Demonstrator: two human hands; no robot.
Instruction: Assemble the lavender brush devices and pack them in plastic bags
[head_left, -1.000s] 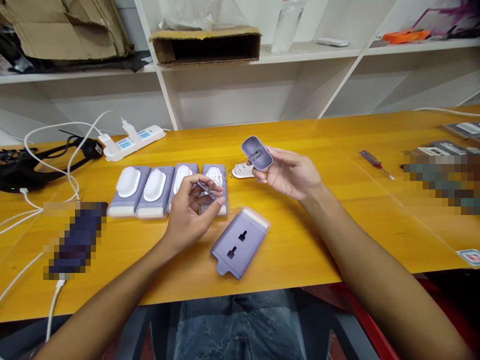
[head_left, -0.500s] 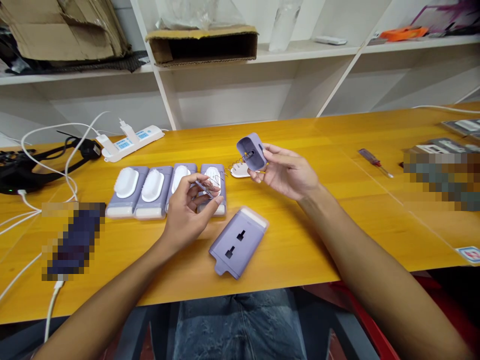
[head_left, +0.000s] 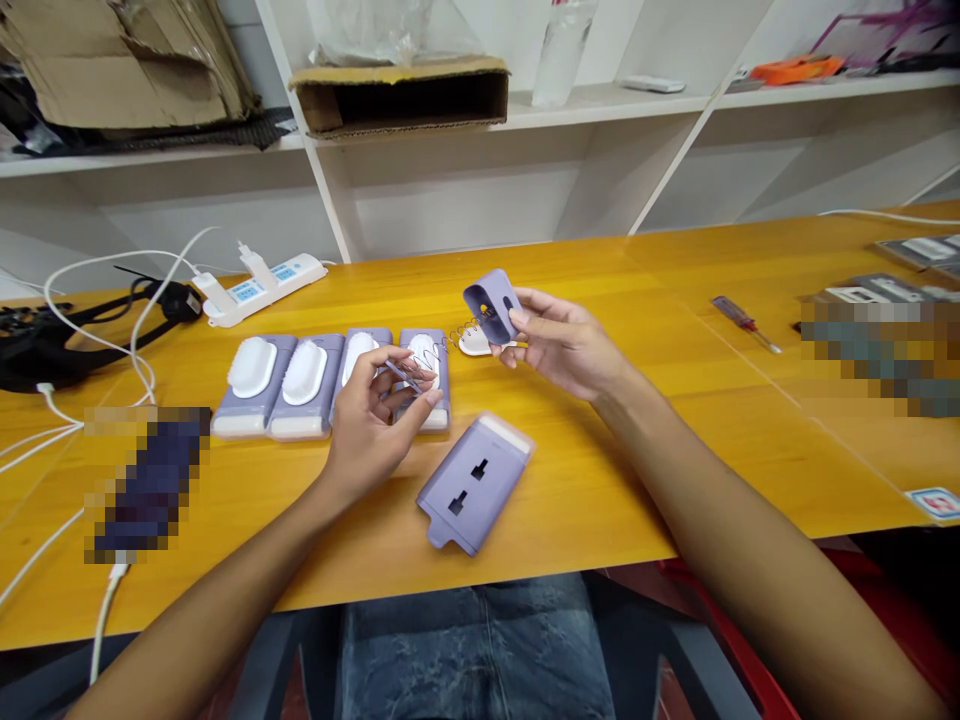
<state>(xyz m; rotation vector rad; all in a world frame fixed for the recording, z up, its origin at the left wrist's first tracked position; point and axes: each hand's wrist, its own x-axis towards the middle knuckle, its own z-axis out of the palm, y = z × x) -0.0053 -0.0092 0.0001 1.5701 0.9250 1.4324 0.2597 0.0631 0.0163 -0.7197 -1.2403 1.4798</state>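
My right hand (head_left: 559,340) holds a small lilac plastic casing (head_left: 491,306) up above the table, its hollow side turned toward the left. A thin coil spring (head_left: 463,335) runs from near that casing to a white oval piece (head_left: 474,344) resting on the table. My left hand (head_left: 371,425) pinches a slim lilac strip (head_left: 403,376) with fine wire between its fingers, just above a row of several lilac cases with white oval tops (head_left: 304,380). Below both hands lies a flat lilac cover with two slots (head_left: 474,485).
The yellow wooden table (head_left: 600,480) carries a white power strip (head_left: 259,290), white cables and a black strap at the left. A screwdriver (head_left: 742,323) lies to the right, near pixelated objects. White shelves with a cardboard box (head_left: 401,100) stand behind.
My right hand has turned the lilac casing, showing its hollow side, and shifted slightly left. My left hand has barely moved. The whole view has drifted slightly.
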